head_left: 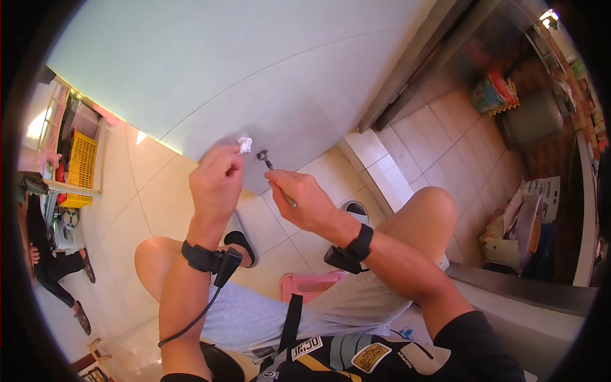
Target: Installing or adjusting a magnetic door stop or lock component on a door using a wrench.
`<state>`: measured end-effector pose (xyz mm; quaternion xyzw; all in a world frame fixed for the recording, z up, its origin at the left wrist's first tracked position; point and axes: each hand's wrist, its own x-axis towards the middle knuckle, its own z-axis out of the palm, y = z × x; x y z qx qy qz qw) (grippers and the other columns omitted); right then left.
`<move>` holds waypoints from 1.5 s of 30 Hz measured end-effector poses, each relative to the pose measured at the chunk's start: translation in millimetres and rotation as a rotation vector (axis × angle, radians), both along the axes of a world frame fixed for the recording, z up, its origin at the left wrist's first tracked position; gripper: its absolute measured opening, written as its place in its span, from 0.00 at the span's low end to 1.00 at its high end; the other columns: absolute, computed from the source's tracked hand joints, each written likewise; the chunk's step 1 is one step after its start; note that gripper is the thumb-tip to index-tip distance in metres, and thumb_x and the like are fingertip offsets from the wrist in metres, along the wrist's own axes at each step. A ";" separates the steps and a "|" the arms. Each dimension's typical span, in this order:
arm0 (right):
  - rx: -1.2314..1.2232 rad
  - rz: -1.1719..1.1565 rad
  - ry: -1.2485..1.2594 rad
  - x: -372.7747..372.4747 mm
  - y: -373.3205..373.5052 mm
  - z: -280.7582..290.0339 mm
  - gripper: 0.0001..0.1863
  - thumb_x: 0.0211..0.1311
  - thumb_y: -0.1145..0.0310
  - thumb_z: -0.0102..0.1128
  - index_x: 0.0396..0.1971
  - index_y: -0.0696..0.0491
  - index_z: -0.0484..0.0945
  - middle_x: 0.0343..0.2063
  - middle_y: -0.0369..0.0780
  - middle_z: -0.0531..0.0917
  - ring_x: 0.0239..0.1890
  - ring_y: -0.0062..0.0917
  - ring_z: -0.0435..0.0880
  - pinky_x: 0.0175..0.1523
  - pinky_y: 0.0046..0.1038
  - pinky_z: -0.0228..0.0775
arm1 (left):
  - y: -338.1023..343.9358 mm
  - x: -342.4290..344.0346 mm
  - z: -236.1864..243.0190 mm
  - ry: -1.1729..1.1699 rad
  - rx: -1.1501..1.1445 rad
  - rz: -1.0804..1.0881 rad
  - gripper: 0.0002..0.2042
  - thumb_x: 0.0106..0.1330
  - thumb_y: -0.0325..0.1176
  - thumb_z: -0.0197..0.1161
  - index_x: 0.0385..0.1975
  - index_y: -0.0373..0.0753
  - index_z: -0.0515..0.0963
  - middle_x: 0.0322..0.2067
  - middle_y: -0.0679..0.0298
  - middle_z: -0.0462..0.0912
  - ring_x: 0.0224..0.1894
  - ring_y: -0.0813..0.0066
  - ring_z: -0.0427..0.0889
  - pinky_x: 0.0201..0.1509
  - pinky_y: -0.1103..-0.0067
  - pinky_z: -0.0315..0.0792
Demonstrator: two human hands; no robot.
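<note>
My left hand [217, 175] is closed near the pale wall or panel [254, 76], pinching a small crumpled white wad [244, 145], maybe tissue, between thumb and fingertips. Just to its right, my right hand [302, 197] grips a slim tool [268, 163] with a dark shaft and a small dark rounded head. The tool's head is close to the panel; whether it touches I cannot tell. Wad and tool head are a short gap apart. Both wrists wear black straps with small boxes, and a cable hangs from the left one.
Below my hands are my knees, my slippers and a pink plastic stool [312, 284] on the tiled floor. At right, beyond a doorway step [375, 159], stand papers and boxes [522, 223]. Yellow crates [83, 159] are on a shelf at left, near another person's legs [54, 264].
</note>
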<state>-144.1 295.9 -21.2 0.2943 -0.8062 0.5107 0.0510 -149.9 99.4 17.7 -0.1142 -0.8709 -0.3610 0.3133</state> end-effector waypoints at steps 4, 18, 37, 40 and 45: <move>-0.101 -0.017 -0.032 5.8 -1.3 -8.1 0.12 0.64 0.83 0.59 0.47 0.62 0.79 0.34 0.54 0.85 0.33 0.51 0.85 0.38 0.43 0.77 | 4.4 -1.7 -22.4 -0.025 -0.152 -0.024 0.08 0.56 0.18 0.68 0.25 0.39 0.76 0.30 0.63 0.84 0.26 0.60 0.81 0.27 0.74 0.75; -0.107 0.087 0.003 1.4 -6.1 -15.4 0.13 0.64 0.80 0.59 0.48 0.63 0.76 0.38 0.53 0.85 0.37 0.54 0.84 0.41 0.47 0.77 | 5.3 -2.1 1.7 -0.115 -0.040 -0.003 0.09 0.56 0.17 0.70 0.24 0.38 0.77 0.30 0.63 0.85 0.25 0.65 0.81 0.28 0.76 0.74; -0.189 -0.014 -0.229 -20.4 45.0 49.9 0.17 0.72 0.78 0.57 0.57 0.63 0.80 0.34 0.46 0.89 0.41 0.27 0.93 0.42 0.26 0.81 | -25.6 20.9 -111.5 -0.512 -0.568 -0.150 0.03 0.60 0.22 0.59 0.28 0.38 0.77 0.31 0.53 0.83 0.33 0.46 0.85 0.36 0.58 0.78; -0.098 0.152 0.026 -5.4 23.4 37.5 0.16 0.73 0.76 0.55 0.57 0.62 0.79 0.33 0.50 0.88 0.36 0.38 0.91 0.38 0.31 0.79 | -0.9 35.1 -98.4 -0.670 -0.700 -0.293 0.04 0.60 0.22 0.61 0.33 0.37 0.80 0.34 0.52 0.86 0.37 0.46 0.86 0.39 0.58 0.79; 0.041 0.253 -0.117 -2.1 -13.0 12.4 0.11 0.71 0.76 0.58 0.51 0.60 0.79 0.30 0.52 0.84 0.27 0.51 0.81 0.32 0.44 0.71 | 15.7 63.1 -79.7 -0.749 -0.313 -0.422 0.08 0.61 0.22 0.62 0.39 0.34 0.81 0.35 0.50 0.87 0.39 0.46 0.86 0.41 0.59 0.79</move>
